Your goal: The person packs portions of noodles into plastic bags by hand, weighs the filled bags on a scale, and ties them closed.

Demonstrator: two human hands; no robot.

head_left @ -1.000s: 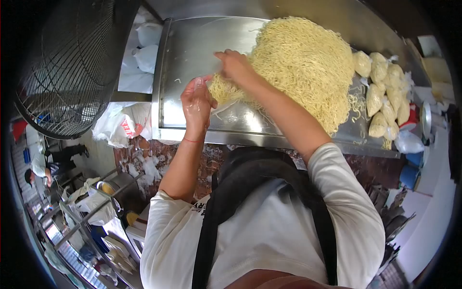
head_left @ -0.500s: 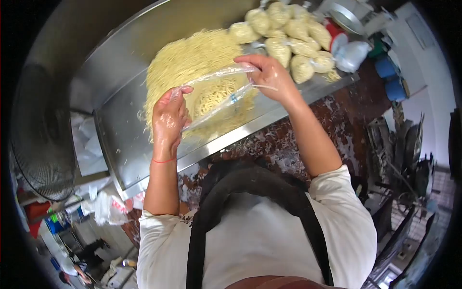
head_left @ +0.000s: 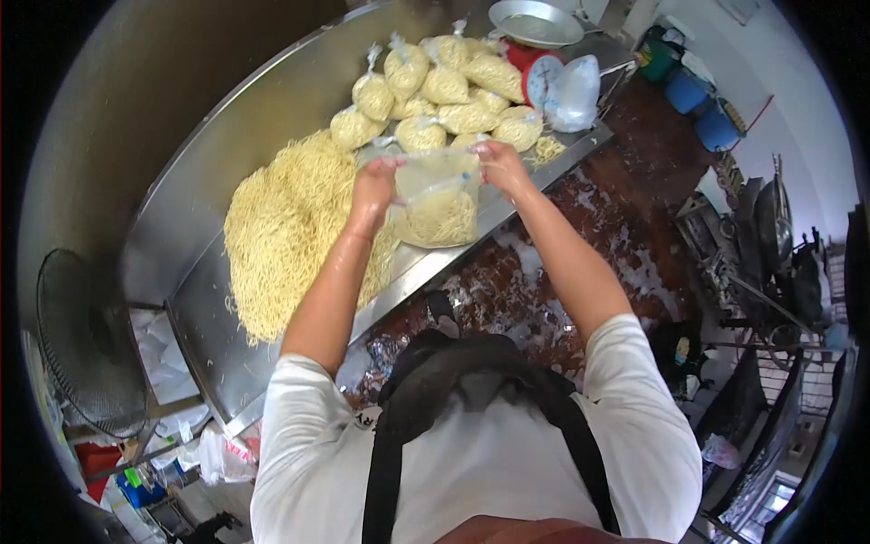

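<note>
A clear plastic bag of noodles (head_left: 439, 213) hangs upright between my two hands, with the noodles settled in its lower part. My left hand (head_left: 376, 186) pinches its upper left edge, and my right hand (head_left: 500, 168) grips the upper right edge. Left of the bag, a large heap of loose yellow noodles (head_left: 285, 227) lies on the steel table (head_left: 195, 281), partly behind my left forearm. Beyond my hands, several tied bags of noodles (head_left: 444, 84) are piled together.
A red dial scale (head_left: 542, 77) with a metal pan (head_left: 536, 23) stands behind the pile, beside a bundle of clear plastic bags (head_left: 575, 95). At the left is a large fan (head_left: 91, 344). The wet reddish floor (head_left: 598, 236) runs along the table's front edge.
Both hands have moved toward the tied bags. The bag, earlier stretched wide over the noodles, now hangs upright with noodles at its bottom. The view has shifted too.
</note>
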